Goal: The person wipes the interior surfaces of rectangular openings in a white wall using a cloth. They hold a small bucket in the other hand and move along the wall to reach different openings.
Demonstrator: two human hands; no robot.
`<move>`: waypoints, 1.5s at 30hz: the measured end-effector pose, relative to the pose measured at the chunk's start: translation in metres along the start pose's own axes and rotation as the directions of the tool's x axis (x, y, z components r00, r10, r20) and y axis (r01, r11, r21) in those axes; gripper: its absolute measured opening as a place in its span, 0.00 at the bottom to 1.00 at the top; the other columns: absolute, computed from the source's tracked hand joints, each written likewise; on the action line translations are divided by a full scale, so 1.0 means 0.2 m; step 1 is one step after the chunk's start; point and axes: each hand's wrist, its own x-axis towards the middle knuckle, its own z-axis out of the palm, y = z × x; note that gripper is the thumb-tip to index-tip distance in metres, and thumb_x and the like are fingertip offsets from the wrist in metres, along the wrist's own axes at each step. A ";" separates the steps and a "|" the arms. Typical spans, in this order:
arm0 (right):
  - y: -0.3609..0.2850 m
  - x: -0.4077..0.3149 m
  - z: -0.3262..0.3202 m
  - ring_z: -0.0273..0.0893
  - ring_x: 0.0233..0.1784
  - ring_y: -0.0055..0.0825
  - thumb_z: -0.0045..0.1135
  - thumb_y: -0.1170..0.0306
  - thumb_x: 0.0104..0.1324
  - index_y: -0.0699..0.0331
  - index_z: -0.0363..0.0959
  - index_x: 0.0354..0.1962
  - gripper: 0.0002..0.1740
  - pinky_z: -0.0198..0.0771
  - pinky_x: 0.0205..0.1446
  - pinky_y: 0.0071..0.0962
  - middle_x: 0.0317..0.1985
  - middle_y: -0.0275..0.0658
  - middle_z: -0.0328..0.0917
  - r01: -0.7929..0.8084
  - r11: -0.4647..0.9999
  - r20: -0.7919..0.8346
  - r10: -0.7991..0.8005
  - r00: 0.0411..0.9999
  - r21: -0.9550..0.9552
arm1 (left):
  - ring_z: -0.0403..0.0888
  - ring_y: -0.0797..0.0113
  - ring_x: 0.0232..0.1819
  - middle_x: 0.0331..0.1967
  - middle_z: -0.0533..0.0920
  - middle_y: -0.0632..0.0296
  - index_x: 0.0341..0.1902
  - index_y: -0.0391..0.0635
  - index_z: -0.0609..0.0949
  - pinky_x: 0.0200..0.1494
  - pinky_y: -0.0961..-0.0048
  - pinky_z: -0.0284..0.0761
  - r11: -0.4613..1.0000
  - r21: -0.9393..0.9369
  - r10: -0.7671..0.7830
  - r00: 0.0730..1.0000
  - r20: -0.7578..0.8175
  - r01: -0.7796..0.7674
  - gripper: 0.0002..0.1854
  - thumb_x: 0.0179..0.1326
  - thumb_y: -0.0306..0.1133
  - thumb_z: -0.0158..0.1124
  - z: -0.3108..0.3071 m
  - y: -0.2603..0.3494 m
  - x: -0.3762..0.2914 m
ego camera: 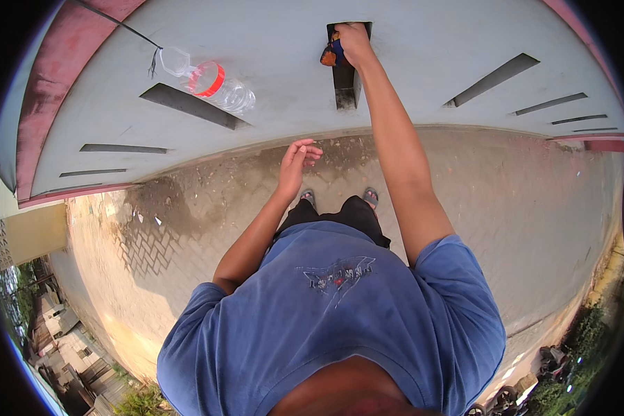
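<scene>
My right hand (352, 41) reaches up to a narrow vertical slot (346, 96) in a pale grey wall (291, 62). Its fingers are closed on a bunched dark blue and orange cloth (329, 56), pressed at the slot's upper part. The fingertips are partly hidden inside the opening. My left hand (296, 162) hangs in the air in front of the wall's foot, fingers loosely bent and apart, with nothing in it.
To the left, a clear plastic bottle (234, 96) with a red band (210, 80) hangs from a dark cord (119, 23). More slots (494, 80) line the wall. Below lies paved ground (473, 208), with a damp dirty patch (343, 156) along the wall. Motorcycles (504, 398) stand behind at right.
</scene>
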 end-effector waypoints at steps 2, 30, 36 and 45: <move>0.00 -0.05 -0.03 0.76 0.37 0.23 0.46 0.80 0.65 0.71 0.77 0.44 0.13 0.73 0.43 0.27 0.38 0.37 0.80 -0.044 0.997 0.017 0.043 0.999 0.061 | 0.78 0.70 0.48 0.47 0.82 0.56 0.60 0.41 0.71 0.53 0.71 0.72 1.000 0.010 -0.005 1.000 0.023 0.005 0.18 0.78 0.40 0.43 0.01 0.02 0.02; 0.13 -1.49 -0.15 0.80 0.53 0.38 0.39 0.87 0.58 0.69 0.68 0.55 0.27 0.77 0.59 0.41 0.51 0.47 0.78 0.193 0.857 -0.458 0.055 0.887 0.477 | 0.77 0.68 0.55 0.58 0.79 0.57 0.65 0.46 0.70 0.56 0.68 0.72 0.972 0.165 -0.226 0.850 0.476 0.166 0.20 0.76 0.41 0.48 -0.35 -0.07 -0.02; 0.25 -1.99 0.06 0.80 0.53 0.39 0.41 0.85 0.58 0.67 0.66 0.57 0.27 0.77 0.59 0.42 0.51 0.48 0.78 0.217 0.774 -0.555 0.201 0.807 0.595 | 0.77 0.68 0.57 0.61 0.76 0.61 0.66 0.48 0.69 0.57 0.65 0.73 0.810 -0.012 -0.444 0.628 0.639 0.586 0.23 0.74 0.46 0.52 0.03 -0.17 -0.16; 0.19 -2.40 0.07 0.77 0.54 0.30 0.45 0.82 0.61 0.69 0.67 0.59 0.26 0.73 0.60 0.29 0.52 0.41 0.76 -0.069 0.995 -0.685 0.098 0.722 0.069 | 0.79 0.68 0.52 0.54 0.78 0.61 0.64 0.46 0.69 0.48 0.67 0.77 0.801 -0.052 -0.374 0.566 0.735 0.596 0.20 0.74 0.41 0.52 0.17 -0.19 -0.42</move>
